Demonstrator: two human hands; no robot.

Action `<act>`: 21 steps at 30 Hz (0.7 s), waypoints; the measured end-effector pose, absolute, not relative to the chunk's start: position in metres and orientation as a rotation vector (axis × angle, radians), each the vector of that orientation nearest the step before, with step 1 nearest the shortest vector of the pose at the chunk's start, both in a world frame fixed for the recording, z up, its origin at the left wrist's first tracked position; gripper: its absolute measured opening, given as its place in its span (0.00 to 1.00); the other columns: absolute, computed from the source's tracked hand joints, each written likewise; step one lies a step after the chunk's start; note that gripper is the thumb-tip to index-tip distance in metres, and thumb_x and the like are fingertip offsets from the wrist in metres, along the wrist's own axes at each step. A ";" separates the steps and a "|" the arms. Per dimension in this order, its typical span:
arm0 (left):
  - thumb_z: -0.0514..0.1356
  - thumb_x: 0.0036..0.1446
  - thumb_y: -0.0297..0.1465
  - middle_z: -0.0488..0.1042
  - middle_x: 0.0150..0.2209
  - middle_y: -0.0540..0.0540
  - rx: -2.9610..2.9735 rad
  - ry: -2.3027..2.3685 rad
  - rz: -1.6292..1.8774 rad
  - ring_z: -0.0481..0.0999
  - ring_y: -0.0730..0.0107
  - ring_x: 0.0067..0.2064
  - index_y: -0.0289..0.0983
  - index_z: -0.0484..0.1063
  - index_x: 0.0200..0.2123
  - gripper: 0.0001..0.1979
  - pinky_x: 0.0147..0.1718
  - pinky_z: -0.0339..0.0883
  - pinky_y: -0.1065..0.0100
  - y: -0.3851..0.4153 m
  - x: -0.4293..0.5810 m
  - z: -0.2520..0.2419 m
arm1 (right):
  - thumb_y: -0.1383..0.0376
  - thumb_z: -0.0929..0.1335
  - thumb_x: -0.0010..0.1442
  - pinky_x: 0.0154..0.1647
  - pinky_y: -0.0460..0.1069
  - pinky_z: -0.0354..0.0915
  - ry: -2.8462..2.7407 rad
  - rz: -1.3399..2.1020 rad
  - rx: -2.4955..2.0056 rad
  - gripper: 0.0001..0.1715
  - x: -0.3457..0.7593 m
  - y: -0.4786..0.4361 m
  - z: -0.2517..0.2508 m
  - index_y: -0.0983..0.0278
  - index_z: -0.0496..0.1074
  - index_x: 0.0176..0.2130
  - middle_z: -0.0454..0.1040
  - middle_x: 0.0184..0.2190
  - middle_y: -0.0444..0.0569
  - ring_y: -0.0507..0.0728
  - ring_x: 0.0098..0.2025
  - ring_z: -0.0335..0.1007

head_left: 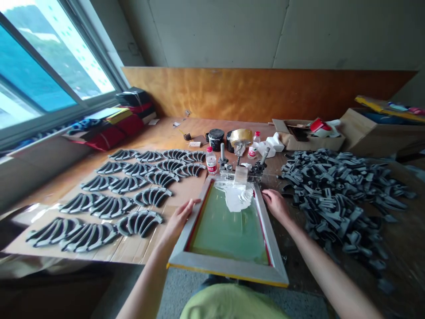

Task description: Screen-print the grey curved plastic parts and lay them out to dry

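Note:
A screen-printing frame [229, 221] with green mesh and grey metal edges lies between my hands, its near edge past the table's front. White paste [238, 197] is spread at the mesh's far end, with a pale squeegee [241, 175] over it. Behind stands a metal clamp fixture [257, 168]. My left hand [184, 215] is closed on the frame's left edge, fingertips on top. At the frame's right edge, my right hand [275, 204] has its fingers curled near the far corner; what lies under them is partly hidden.
Rows of curved grey parts [136, 199] lie on cardboard at left. A large heap of grey parts [335, 199] is at right. Behind the frame stand a red-capped bottle [211, 161], a black tub [216, 139] and cardboard boxes [310, 141].

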State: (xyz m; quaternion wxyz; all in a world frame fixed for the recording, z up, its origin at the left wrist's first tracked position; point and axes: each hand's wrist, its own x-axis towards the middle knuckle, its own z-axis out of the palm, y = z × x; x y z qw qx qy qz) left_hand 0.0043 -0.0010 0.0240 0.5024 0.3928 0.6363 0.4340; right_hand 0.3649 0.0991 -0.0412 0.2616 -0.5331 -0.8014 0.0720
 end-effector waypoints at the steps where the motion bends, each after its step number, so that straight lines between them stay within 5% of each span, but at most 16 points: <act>1: 0.62 0.48 0.55 0.79 0.38 0.46 0.917 1.516 0.993 0.77 0.58 0.41 0.40 0.75 0.51 0.33 0.36 0.70 0.65 -0.008 0.005 0.011 | 0.60 0.57 0.69 0.52 0.59 0.65 -2.110 0.176 -1.453 0.21 0.364 0.106 -0.033 0.65 0.72 0.51 0.75 0.46 0.58 0.63 0.49 0.70; 6: 0.64 0.44 0.54 0.75 0.28 0.51 0.833 1.522 0.992 0.74 0.66 0.30 0.37 0.57 0.66 0.50 0.28 0.67 0.69 -0.020 0.014 -0.055 | 0.66 0.68 0.60 0.59 0.58 0.59 -2.274 0.077 -1.358 0.31 0.307 0.131 0.003 0.67 0.61 0.61 0.63 0.59 0.61 0.65 0.60 0.59; 13: 0.62 0.50 0.52 0.75 0.31 0.49 0.874 1.474 1.009 0.74 0.66 0.31 0.36 0.64 0.60 0.40 0.29 0.67 0.69 -0.017 0.010 -0.092 | 0.65 0.70 0.58 0.41 0.49 0.64 -2.544 0.310 -1.725 0.07 0.275 0.136 0.010 0.63 0.74 0.39 0.77 0.37 0.52 0.59 0.40 0.72; 21: 0.61 0.50 0.54 0.78 0.34 0.47 0.866 1.562 0.983 0.77 0.62 0.34 0.38 0.67 0.59 0.38 0.31 0.69 0.67 -0.021 0.012 -0.091 | 0.74 0.66 0.56 0.44 0.50 0.63 -2.540 0.135 -1.474 0.09 0.281 0.108 -0.018 0.66 0.74 0.36 0.77 0.36 0.53 0.59 0.42 0.68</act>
